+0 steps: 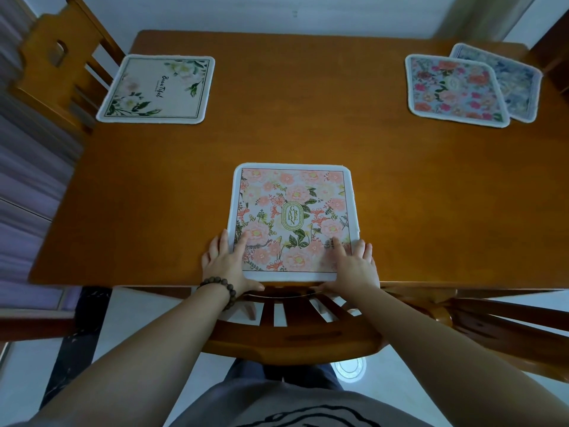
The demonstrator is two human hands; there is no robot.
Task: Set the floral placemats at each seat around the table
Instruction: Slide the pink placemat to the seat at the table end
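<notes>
closest to me, both hands sit on the near corners of the pink garden placemat (292,221), which lies flat at the near edge of the table (308,140), square to the chair (292,340) tucked in below it. my left hand (229,261), with a bead bracelet (220,291) at the wrist, is spread open with fingers flat across the mat's near left corner and thumb at the table edge. my right hand (351,266) mirrors it on the near right corner, fingers splayed and pressing down. neither hand grips anything; they look to be smoothing or squaring the mat.

further out on the left, a white placemat with green leaves (157,89) lies flat in front of another chair (58,66), so that seat looks done. far right, a bright red-and-pink placemat (455,89) lies partly over a bluish placemat (508,78); those two are stacked, not placed.

i judge the task about half done: two seats set, two mats left to deal out.

count: four placemats, two chairs clearly in view, one table. something dark shows at the far right edge, but i cannot tell if it is a chair.
</notes>
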